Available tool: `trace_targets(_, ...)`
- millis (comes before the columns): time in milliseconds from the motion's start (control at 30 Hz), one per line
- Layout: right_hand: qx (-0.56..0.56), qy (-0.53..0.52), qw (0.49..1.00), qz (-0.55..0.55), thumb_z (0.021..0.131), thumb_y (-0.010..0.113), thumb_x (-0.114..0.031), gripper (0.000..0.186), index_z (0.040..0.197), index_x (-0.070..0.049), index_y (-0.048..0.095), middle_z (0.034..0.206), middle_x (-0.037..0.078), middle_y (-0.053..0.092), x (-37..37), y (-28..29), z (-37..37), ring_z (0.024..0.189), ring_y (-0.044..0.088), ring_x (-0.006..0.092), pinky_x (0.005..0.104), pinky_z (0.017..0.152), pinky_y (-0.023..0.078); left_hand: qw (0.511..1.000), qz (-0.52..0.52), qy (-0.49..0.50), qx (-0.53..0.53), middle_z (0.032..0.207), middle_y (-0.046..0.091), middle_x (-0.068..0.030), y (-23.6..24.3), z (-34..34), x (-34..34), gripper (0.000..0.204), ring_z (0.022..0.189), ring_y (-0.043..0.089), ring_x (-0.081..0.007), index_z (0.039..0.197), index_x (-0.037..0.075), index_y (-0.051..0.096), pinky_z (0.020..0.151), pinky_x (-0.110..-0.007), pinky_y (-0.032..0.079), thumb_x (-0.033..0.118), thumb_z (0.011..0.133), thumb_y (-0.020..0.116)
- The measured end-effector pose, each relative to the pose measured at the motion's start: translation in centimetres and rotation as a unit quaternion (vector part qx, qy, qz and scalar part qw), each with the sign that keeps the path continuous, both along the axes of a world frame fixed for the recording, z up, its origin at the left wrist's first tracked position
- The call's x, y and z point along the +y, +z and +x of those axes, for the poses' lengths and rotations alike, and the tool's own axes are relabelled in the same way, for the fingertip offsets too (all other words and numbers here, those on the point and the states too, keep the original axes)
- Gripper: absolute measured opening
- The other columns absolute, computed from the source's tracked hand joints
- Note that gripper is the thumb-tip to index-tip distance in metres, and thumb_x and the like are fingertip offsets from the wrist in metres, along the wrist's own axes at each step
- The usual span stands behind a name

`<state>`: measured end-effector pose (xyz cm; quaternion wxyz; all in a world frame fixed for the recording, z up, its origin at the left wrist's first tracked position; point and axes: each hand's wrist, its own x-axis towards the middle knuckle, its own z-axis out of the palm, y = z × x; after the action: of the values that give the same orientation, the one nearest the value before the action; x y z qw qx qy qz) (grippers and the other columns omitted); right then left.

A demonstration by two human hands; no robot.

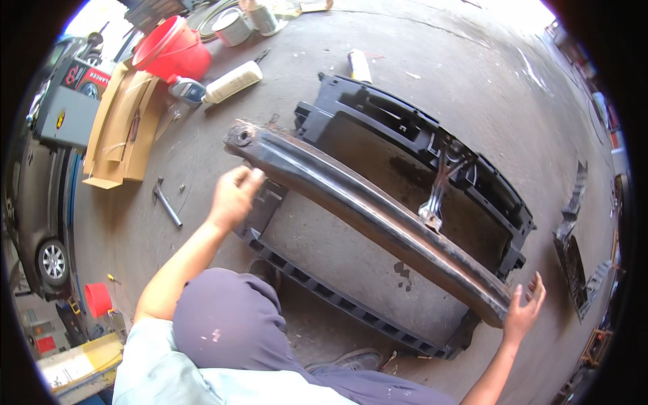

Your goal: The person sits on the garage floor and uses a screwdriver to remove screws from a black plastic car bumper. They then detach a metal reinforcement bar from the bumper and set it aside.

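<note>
A long black bumper beam (364, 210) with rusty ends slants across the view in front of me, from upper left to lower right. At its left end my left hand (235, 194) is closed, with curled fingers at the lower edge. My right hand (525, 309) is against the right end, thumb by the metal and the other fingers spread apart. Behind and below the beam is a black plastic radiator support frame (385, 101), whose slotted lower bar (344, 295) runs close to my knee. Whether the beam rests on the frame or is held above it, I cannot tell.
A hammer (167, 204) lies on the floor at left, near an open cardboard box (116, 145). Beyond are a red bucket (173, 50), bottles (233, 82), cans (231, 28) and a spray can (360, 66). A bent black part (572, 250) lies at right; a car (42, 216) stands far left.
</note>
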<state>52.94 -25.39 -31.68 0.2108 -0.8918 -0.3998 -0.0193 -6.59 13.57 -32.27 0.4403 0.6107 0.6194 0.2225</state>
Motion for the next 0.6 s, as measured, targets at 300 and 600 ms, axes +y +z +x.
trace_targets(300,0.057,0.359,0.918,-0.158,0.065,0.107,-0.027,0.125,0.172,-0.010,0.043,0.170,0.023,0.047,20.5,5.1,-21.1,0.157,0.046,0.0444,0.0544,0.132,0.037,0.986,-0.081,0.090,0.116,0.152,0.071,-0.0201,-17.3,-14.8,13.7,0.074,0.142,0.065,-0.0305,0.157,0.006,0.062,0.119,-0.043,0.051,0.040,0.097,0.089)
trace_targets(600,0.091,0.337,0.913,-0.213,0.068,0.106,-0.030,0.112,0.163,-0.008,0.052,0.153,0.020,0.065,26.6,0.9,-26.3,0.141,0.064,0.0401,0.0496,0.119,0.052,0.996,-0.082,0.001,-0.041,0.138,0.080,-0.0166,-24.7,-13.9,15.7,0.040,0.130,0.074,-0.0301,0.140,0.001,0.075,0.109,-0.041,0.057,0.011,0.101,0.073)
